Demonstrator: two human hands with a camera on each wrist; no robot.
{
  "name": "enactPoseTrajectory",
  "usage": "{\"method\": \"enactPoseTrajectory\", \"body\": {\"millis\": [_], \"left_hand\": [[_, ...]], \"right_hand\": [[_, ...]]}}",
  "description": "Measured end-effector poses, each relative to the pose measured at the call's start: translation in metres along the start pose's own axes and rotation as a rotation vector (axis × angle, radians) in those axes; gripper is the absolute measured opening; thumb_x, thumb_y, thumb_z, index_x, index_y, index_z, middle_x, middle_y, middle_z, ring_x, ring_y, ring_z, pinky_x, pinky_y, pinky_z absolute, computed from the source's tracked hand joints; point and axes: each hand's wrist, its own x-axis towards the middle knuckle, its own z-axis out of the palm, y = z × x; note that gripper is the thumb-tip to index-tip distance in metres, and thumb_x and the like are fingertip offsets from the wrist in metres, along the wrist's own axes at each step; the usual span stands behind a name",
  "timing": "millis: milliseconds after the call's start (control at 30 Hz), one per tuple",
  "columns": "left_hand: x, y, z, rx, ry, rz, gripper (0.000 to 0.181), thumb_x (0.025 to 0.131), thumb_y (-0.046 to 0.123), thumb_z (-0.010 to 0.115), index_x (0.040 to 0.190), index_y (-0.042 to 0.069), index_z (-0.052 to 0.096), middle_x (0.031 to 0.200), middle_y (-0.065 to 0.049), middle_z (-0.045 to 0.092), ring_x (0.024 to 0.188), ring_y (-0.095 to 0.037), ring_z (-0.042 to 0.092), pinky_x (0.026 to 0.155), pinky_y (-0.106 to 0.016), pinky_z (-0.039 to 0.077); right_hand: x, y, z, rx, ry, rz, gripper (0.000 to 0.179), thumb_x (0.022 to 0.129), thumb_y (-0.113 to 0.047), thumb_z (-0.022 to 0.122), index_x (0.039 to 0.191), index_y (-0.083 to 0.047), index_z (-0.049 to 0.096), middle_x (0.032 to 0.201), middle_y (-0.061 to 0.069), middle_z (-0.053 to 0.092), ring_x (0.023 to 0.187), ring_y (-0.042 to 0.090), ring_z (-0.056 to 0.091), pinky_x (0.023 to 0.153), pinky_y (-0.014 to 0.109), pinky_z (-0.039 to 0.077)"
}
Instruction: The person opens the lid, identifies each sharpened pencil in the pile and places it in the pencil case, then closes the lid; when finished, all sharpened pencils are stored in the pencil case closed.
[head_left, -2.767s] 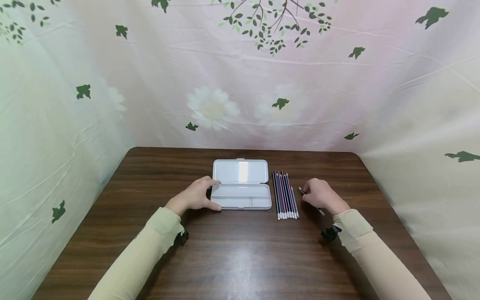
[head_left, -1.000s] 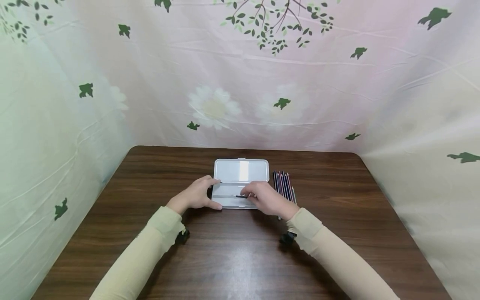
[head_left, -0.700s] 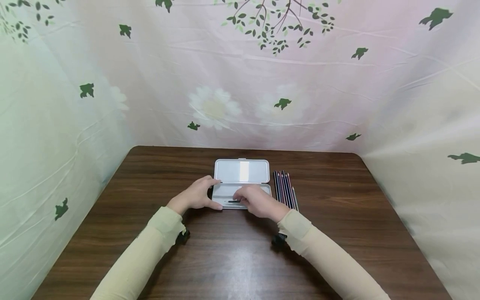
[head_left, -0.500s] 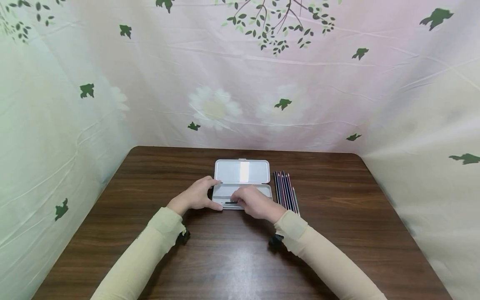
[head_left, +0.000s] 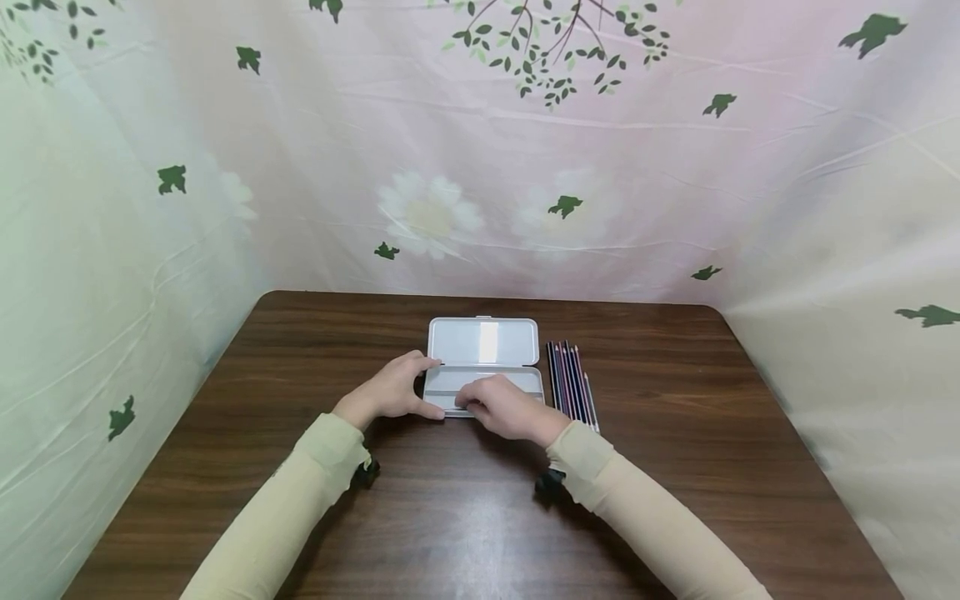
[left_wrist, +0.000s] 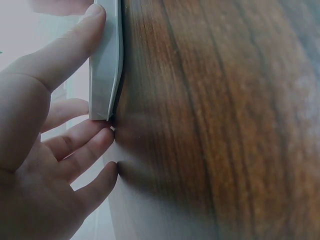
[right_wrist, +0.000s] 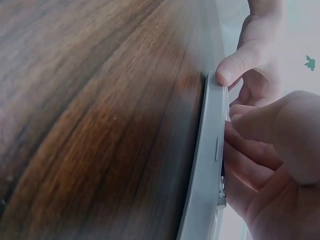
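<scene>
A white pencil case (head_left: 483, 342) lies with its lid folded back on the table. My left hand (head_left: 393, 387) holds its left end, thumb on the front wall and fingers toward the hinge side. In the left wrist view the left thumb (left_wrist: 82, 37) lies along that wall. My right hand (head_left: 506, 407) reaches into the front compartment, fingers bent down around a short dark pencil. The head view mostly hides this pencil under the hand. In the right wrist view the pencil's metal-banded end (right_wrist: 222, 192) shows just inside the front wall, beside the right fingers (right_wrist: 250, 167).
Right of the case lies a row of several dark and reddish pencils (head_left: 572, 379), their near ends partly behind the right wrist. The brown wooden table (head_left: 420, 517) ends at a patterned cloth backdrop (head_left: 480, 208) behind and at both sides.
The right hand has carried the short pencil from right of the row into the case's front compartment, then shifted slightly left, covering it. The left hand stays on the case.
</scene>
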Motion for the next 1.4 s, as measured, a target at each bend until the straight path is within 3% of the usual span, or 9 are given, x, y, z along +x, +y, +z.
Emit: {"method": "enactPoseTrajectory", "body": {"millis": [433,633,867,1000,1233,1400], "left_hand": [[0.000,0.000,-0.001,0.004,-0.008,-0.011,0.098,0.073,0.049,0.096,0.149,0.001,0.056,0.122,-0.008,0.061,0.111,-0.022,0.057,0.103,-0.043,0.049],[0.001,-0.001,0.000,-0.006,-0.008,-0.008,0.099,0.073,0.049,0.096,0.150,0.001,0.055,0.121,-0.007,0.060,0.110,-0.022,0.057,0.102,-0.043,0.049],[0.000,0.000,0.000,0.002,-0.013,-0.016,0.100,0.073,0.049,0.096,0.151,0.001,0.054,0.123,-0.007,0.060,0.114,-0.023,0.057,0.106,-0.044,0.049],[0.000,0.000,0.000,0.002,-0.015,-0.016,0.100,0.073,0.050,0.096,0.151,0.001,0.054,0.122,-0.007,0.060,0.113,-0.023,0.057,0.105,-0.044,0.049],[0.000,0.000,-0.001,0.006,-0.018,-0.015,0.100,0.074,0.049,0.095,0.151,0.001,0.054,0.123,-0.007,0.060,0.113,-0.023,0.057,0.105,-0.044,0.049],[0.000,0.001,0.000,0.012,-0.015,-0.009,0.100,0.073,0.050,0.095,0.150,0.000,0.055,0.121,-0.007,0.061,0.112,-0.022,0.057,0.104,-0.044,0.049]], "right_hand": [[-0.002,-0.004,-0.003,0.067,-0.017,-0.009,0.021,0.099,-0.003,0.067,0.119,-0.004,0.074,0.114,0.005,0.077,0.109,0.016,0.072,0.098,0.033,0.056],[-0.020,0.005,-0.017,0.054,0.092,0.002,0.020,0.098,-0.005,0.069,0.117,-0.003,0.074,0.112,0.007,0.076,0.105,0.017,0.072,0.094,0.038,0.058],[-0.058,0.033,-0.042,0.037,0.227,0.123,0.022,0.096,-0.006,0.072,0.117,0.000,0.074,0.102,0.008,0.075,0.091,0.016,0.070,0.080,0.032,0.060],[-0.086,0.056,-0.054,-0.022,0.299,0.192,0.021,0.091,-0.004,0.075,0.112,-0.001,0.074,0.092,0.004,0.073,0.082,0.016,0.067,0.075,0.037,0.058],[-0.129,0.087,-0.064,-0.032,0.264,0.436,0.022,0.092,-0.005,0.075,0.114,-0.001,0.072,0.095,0.008,0.072,0.084,0.020,0.068,0.076,0.042,0.057],[-0.143,0.096,-0.062,-0.017,0.236,0.501,0.025,0.092,-0.007,0.077,0.115,0.001,0.070,0.094,0.009,0.073,0.084,0.021,0.069,0.078,0.046,0.057]]}}
